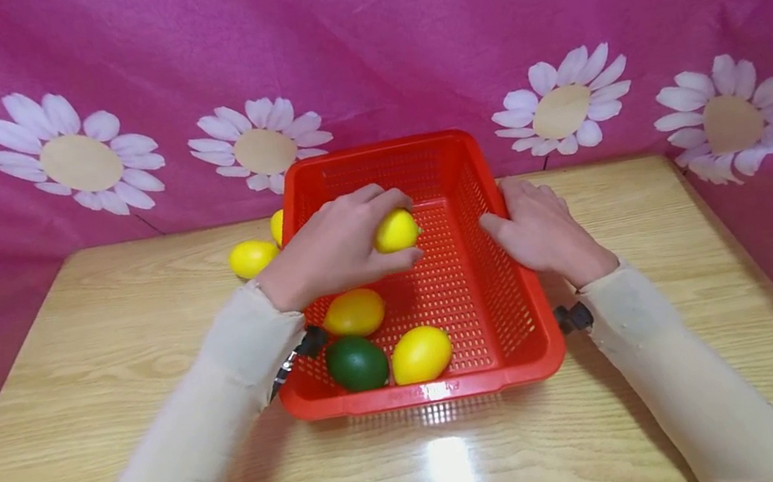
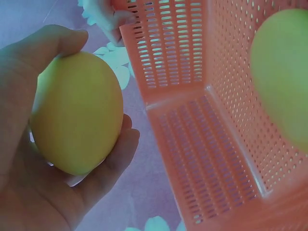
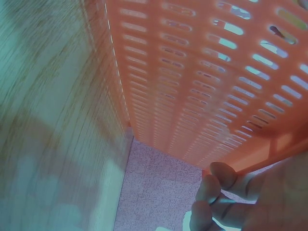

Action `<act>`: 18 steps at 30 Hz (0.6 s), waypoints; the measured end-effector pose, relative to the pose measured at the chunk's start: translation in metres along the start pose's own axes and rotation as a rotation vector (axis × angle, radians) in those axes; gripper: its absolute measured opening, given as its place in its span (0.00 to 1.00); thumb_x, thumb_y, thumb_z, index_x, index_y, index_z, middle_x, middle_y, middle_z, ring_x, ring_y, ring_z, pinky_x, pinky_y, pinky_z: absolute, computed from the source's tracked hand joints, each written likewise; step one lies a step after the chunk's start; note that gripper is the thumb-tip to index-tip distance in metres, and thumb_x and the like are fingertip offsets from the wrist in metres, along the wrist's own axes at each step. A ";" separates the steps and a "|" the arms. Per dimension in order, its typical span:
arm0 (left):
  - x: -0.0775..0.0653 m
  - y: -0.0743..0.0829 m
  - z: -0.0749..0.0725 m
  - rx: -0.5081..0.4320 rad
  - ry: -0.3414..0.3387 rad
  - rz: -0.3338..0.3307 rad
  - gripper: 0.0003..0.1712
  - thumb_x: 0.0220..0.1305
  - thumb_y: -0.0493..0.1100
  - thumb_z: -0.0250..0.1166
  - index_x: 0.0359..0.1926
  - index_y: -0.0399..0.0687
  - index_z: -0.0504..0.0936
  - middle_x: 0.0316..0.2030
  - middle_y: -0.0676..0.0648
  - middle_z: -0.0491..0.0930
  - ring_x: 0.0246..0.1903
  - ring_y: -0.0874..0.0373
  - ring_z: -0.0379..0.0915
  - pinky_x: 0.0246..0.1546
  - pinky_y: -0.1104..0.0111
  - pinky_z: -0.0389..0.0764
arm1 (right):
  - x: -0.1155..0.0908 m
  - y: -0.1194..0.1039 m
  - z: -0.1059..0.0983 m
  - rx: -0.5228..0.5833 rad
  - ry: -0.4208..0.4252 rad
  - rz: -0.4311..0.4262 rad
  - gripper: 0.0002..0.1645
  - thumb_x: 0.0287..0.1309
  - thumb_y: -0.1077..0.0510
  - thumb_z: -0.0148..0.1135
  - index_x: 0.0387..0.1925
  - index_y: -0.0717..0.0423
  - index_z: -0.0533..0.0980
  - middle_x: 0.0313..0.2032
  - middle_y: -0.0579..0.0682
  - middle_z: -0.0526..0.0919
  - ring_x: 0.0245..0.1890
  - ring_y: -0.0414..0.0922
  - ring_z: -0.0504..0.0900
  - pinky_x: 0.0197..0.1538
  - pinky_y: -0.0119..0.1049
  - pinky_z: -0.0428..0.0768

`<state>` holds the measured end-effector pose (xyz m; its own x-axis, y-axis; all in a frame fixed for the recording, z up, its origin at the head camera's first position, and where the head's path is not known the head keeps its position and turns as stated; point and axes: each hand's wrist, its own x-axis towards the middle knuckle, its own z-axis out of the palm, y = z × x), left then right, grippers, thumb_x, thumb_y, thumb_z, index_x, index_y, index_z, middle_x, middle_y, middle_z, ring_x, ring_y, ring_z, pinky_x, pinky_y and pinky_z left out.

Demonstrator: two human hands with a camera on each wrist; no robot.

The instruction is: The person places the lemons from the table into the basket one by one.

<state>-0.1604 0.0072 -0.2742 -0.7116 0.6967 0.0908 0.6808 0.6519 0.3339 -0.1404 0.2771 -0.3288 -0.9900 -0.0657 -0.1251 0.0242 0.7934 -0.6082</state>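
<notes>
My left hand (image 1: 327,250) holds a yellow lemon (image 1: 397,231) over the red plastic basket (image 1: 433,293). In the left wrist view the thumb and fingers curl around that lemon (image 2: 79,113). My right hand (image 1: 549,236) grips the basket's right rim, its thumb on the inner side and its fingers outside. From the right wrist view, those fingers (image 3: 209,187) show beside the perforated basket wall (image 3: 178,72). Inside the basket, near its front left, lie a darker yellow lemon (image 1: 355,313), a bright yellow lemon (image 1: 422,354) and a dark green lemon-shaped fruit (image 1: 357,364).
Left of the basket, a yellow lemon (image 1: 253,259) lies on the wooden table (image 1: 109,361). Another lemon (image 1: 278,226) is partly hidden behind the basket's left rim. A pink cloth (image 1: 370,41) with large white daisies hangs behind the table.
</notes>
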 end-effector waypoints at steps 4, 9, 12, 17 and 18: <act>0.005 0.001 0.006 -0.017 -0.030 -0.013 0.28 0.62 0.57 0.70 0.60 0.54 0.79 0.46 0.51 0.80 0.39 0.58 0.77 0.40 0.67 0.83 | 0.000 0.001 0.000 0.000 -0.008 0.005 0.29 0.72 0.50 0.51 0.67 0.59 0.64 0.48 0.59 0.76 0.45 0.54 0.79 0.29 0.35 0.86; 0.009 0.001 0.012 -0.024 -0.059 -0.010 0.30 0.62 0.59 0.70 0.61 0.53 0.79 0.48 0.51 0.80 0.41 0.58 0.78 0.41 0.67 0.84 | 0.000 0.002 0.000 -0.001 -0.014 0.017 0.32 0.72 0.49 0.53 0.70 0.58 0.62 0.51 0.59 0.75 0.52 0.55 0.73 0.32 0.34 0.86; 0.010 0.000 0.015 -0.027 -0.067 -0.010 0.30 0.62 0.59 0.70 0.62 0.53 0.79 0.47 0.51 0.81 0.40 0.58 0.78 0.42 0.67 0.84 | 0.000 0.002 0.001 0.000 -0.013 0.016 0.32 0.72 0.50 0.53 0.70 0.58 0.62 0.51 0.59 0.75 0.52 0.56 0.73 0.31 0.35 0.87; 0.009 -0.001 0.020 -0.030 -0.069 -0.023 0.31 0.62 0.59 0.70 0.63 0.54 0.78 0.48 0.51 0.81 0.41 0.58 0.78 0.43 0.67 0.84 | 0.001 0.002 0.000 -0.013 -0.008 0.009 0.31 0.72 0.49 0.52 0.70 0.59 0.62 0.49 0.59 0.75 0.51 0.55 0.73 0.31 0.36 0.86; 0.009 0.000 0.021 -0.031 -0.070 -0.023 0.31 0.62 0.59 0.70 0.63 0.54 0.78 0.48 0.51 0.81 0.41 0.58 0.78 0.43 0.67 0.84 | 0.001 0.001 0.000 -0.018 -0.005 0.009 0.31 0.72 0.49 0.52 0.69 0.59 0.63 0.49 0.58 0.75 0.51 0.55 0.73 0.32 0.36 0.86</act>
<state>-0.1637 0.0198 -0.2930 -0.7126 0.7013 0.0176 0.6579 0.6593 0.3639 -0.1411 0.2783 -0.3298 -0.9889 -0.0618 -0.1348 0.0305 0.8046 -0.5931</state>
